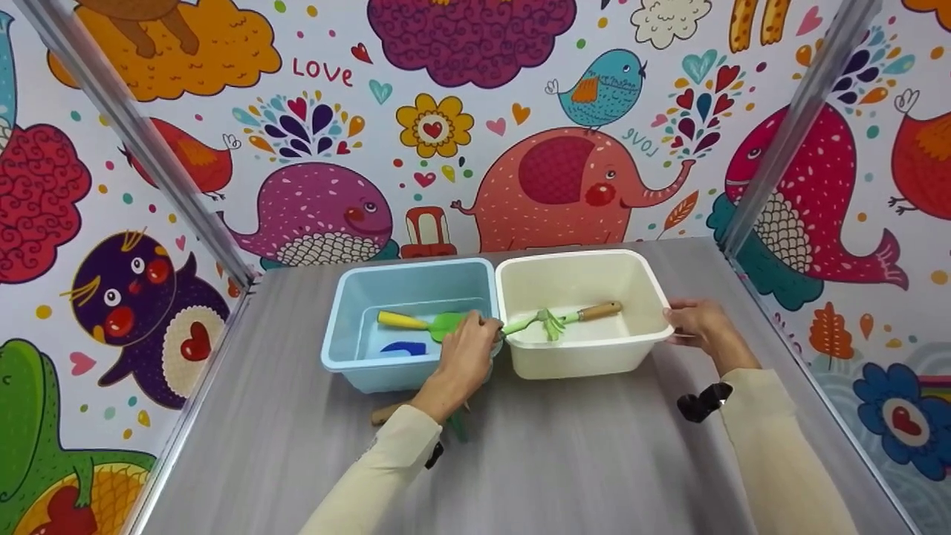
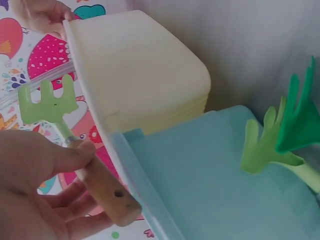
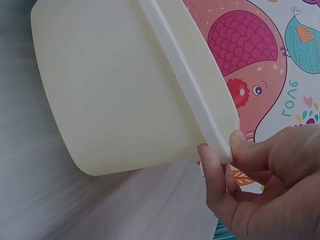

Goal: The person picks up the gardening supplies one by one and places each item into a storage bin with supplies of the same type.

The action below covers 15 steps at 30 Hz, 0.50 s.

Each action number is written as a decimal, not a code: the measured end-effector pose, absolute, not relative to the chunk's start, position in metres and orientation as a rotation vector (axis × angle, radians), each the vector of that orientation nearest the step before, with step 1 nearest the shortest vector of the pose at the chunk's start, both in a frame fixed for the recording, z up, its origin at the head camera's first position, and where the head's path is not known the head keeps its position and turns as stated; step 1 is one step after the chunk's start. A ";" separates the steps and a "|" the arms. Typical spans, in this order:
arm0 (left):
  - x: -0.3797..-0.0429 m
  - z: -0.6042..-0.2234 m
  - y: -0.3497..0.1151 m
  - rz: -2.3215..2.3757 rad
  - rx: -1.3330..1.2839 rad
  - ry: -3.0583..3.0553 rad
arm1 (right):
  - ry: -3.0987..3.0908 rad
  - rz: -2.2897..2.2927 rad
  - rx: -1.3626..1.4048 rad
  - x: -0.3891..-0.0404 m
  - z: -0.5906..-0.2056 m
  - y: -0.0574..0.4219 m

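Green garden rake (image 2: 63, 131) is in the left hand (image 1: 464, 349) on my feed, thumb and fingers gripping its wooden handle, up where the blue bin (image 1: 409, 286) meets the cream bin (image 1: 579, 358), tines over the cream side. Right hand (image 1: 702, 325) has that one's right rim pinched. Inside it lies a wooden-handled tool (image 1: 599, 311); the blue one has a yellow-handled shovel (image 1: 401, 320) and something dark blue (image 1: 407, 347). Looks like more green tools (image 2: 300, 127) on the surface (image 1: 579, 453) out front, but the left sleeve (image 1: 390, 453) partly blocks my view.

fork handle (image 2: 104, 184): wood | cream bin (image 3: 115, 95): smooth plastic | tabletop (image 1: 579, 461): matt
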<state>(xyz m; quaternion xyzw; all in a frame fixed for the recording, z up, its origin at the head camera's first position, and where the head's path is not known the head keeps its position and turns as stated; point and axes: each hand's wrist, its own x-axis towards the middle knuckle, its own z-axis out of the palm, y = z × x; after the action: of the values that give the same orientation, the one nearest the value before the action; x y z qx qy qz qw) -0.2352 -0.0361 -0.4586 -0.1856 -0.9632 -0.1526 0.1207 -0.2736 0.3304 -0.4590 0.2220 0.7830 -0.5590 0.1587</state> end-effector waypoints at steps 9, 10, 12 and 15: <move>-0.250 -0.460 -0.030 -0.369 -0.511 -2.876 | 2.282 -1.560 0.658 -0.273 -0.461 0.329; -0.251 -0.459 -0.029 -0.348 -0.510 -2.863 | 2.285 -1.562 0.648 -0.273 -0.461 0.328; -0.254 -0.458 -0.026 -0.298 -0.514 -2.831 | 2.289 -1.572 0.627 -0.273 -0.462 0.329; -0.259 -0.456 -0.023 -0.227 -0.524 -2.820 | 2.292 -1.598 0.596 -0.273 -0.461 0.329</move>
<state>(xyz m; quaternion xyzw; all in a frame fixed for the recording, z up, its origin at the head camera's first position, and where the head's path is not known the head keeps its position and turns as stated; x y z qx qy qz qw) -0.2586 -0.0226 -0.4556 -0.1804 -0.9716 -0.0782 0.1320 -0.2728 0.3291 -0.4612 0.2066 0.7941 -0.5537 0.1416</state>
